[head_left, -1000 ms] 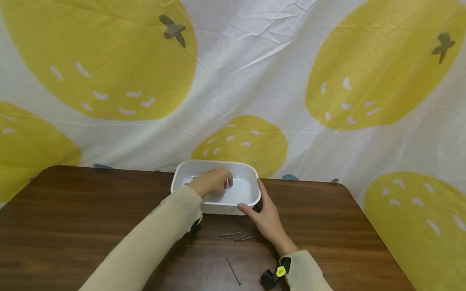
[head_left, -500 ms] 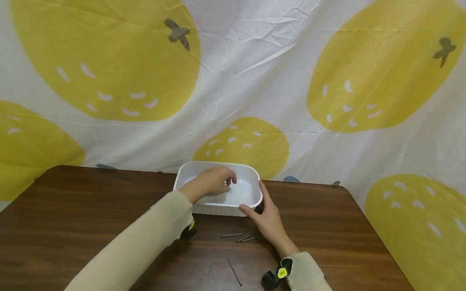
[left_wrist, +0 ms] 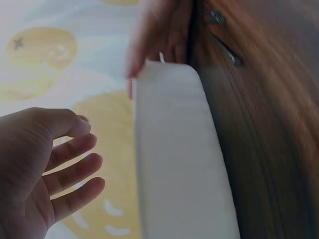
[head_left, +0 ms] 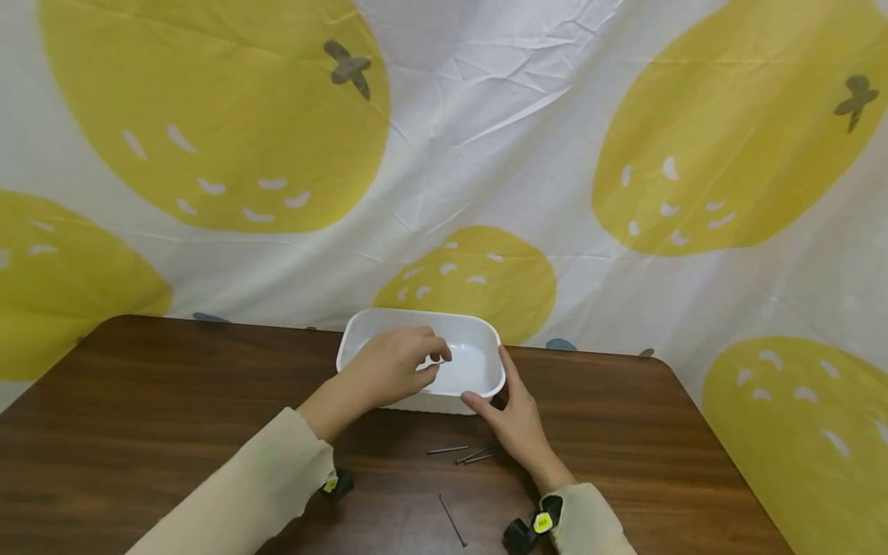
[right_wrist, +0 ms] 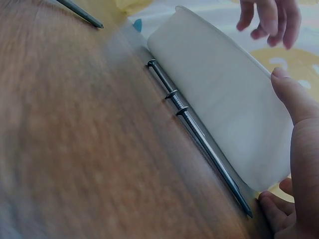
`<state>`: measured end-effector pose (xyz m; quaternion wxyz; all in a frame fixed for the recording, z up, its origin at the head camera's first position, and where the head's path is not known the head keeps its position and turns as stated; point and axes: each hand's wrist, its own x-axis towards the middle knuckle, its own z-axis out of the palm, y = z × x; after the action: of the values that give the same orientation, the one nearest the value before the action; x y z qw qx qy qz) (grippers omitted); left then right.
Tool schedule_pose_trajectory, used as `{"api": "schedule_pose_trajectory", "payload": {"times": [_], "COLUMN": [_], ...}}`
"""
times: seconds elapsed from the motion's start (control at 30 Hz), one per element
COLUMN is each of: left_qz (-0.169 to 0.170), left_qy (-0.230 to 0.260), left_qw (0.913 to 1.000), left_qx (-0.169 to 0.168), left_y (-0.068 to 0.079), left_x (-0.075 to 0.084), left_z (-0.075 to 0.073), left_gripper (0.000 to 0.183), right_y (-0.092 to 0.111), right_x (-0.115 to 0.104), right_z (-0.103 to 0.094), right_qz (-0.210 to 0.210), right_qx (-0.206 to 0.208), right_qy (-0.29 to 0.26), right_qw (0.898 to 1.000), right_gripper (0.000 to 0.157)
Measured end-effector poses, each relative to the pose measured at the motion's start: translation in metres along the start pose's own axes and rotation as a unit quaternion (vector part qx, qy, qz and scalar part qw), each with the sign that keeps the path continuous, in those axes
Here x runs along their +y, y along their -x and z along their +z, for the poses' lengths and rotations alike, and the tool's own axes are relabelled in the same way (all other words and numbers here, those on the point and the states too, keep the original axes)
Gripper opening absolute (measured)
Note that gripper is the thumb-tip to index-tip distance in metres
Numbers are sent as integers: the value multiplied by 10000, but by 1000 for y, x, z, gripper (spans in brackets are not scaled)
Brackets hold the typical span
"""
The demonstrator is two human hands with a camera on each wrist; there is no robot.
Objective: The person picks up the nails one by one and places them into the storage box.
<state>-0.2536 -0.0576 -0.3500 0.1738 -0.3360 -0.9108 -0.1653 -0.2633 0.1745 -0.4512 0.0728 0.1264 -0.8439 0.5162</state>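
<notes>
A white rectangular plastic container [head_left: 444,403] stands at the far edge of the table. My right hand [head_left: 516,420] grips its near right corner, thumb at the rim and the other fingers around the side. My left hand [head_left: 395,366] hovers over the container, its fingers loosely bent; in the left wrist view, nothing shows between the fingers [left_wrist: 75,172]. The left hand hides much of the container's inside. Several steel nails lie on the table before the container: a group by its front wall, including a nail [head_left: 447,449], and one separate nail [head_left: 453,521] nearer me.
The brown wooden table [head_left: 208,408] ends just behind the container. A white cloth with yellow fruit shapes [head_left: 472,177] hangs at the back. Black wrist cameras sit at both cuffs, the right camera [head_left: 520,536] close to the separate nail.
My left hand has risen out of the container and drawn back toward me, its fingers loosening. The right hand keeps its grip on the corner. The head view has shifted slightly.
</notes>
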Motion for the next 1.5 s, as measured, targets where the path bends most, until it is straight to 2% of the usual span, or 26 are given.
{"api": "schedule_pose_trajectory", "payload": {"times": [0.13, 0.23, 0.37, 0.57, 0.7, 0.97, 1.23, 1.5], "left_qz": [286, 305, 170, 320, 266, 62, -301, -395], "left_qy": [-10, 78, 307, 915, 1111, 724, 714, 468], "left_qw": [9996, 9995, 9990, 9939, 9902, 9905, 9878, 9874], "left_qx": [62, -77, -260, -520, -799, -1165, -1353, -1458], "left_y": [9, 15, 22, 32, 35, 40, 41, 40], "left_x": [12, 20, 23, 26, 30, 36, 40, 45], "left_z": [-4, -5, -3, 8, 18, 32, 42, 55], "left_gripper": [15, 16, 16, 17, 20, 25, 27, 28], "right_y": [0, 0, -1, 0, 0, 0, 0, 0], "right_x": [1, 2, 1, -1, 0, 1, 2, 0], "right_z": [0, 0, 1, 1, 1, -1, -1, 0], "right_qz": [-24, 20, 56, 2, -43, 3, -11, -75], "right_qx": [30, 44, 6, -39, -54, -58, -17, 15], "right_qy": [82, 115, 104, 26, -28, 46, 164, 167], "right_qw": [10000, 9999, 9999, 10000, 10000, 10000, 9999, 9998], "right_gripper": [95, 96, 97, 95, 93, 95, 96, 95]}}
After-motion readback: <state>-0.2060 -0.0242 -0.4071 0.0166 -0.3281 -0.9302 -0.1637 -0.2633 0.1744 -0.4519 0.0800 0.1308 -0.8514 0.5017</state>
